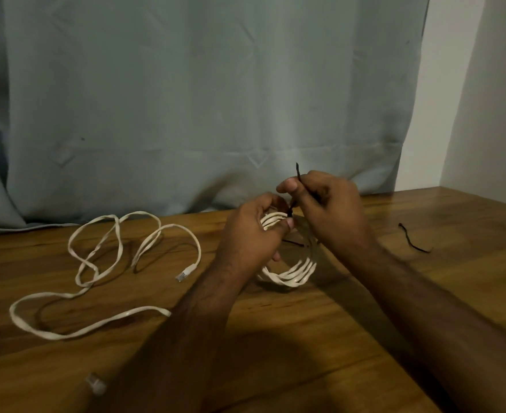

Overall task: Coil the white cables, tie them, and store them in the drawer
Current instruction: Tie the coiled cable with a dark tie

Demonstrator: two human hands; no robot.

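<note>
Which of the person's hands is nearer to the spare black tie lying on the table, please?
Right. The right hand is just left of the spare black tie; the left hand sits farther left, gripping the coiled white cable.

- A home room, by the look of it.
- Wooden table (365, 338) with a warm plank grain fills the 6 o'clock half.
- Pale grey-blue curtain (201, 99) hangs to the table edge at 12 o'clock.
- Plain white wall (484, 99) at 2 o'clock.

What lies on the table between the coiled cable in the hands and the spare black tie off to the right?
Only the right hand and forearm cross between the coiled cable and the spare black tie; otherwise bare table, in the head view.
</note>
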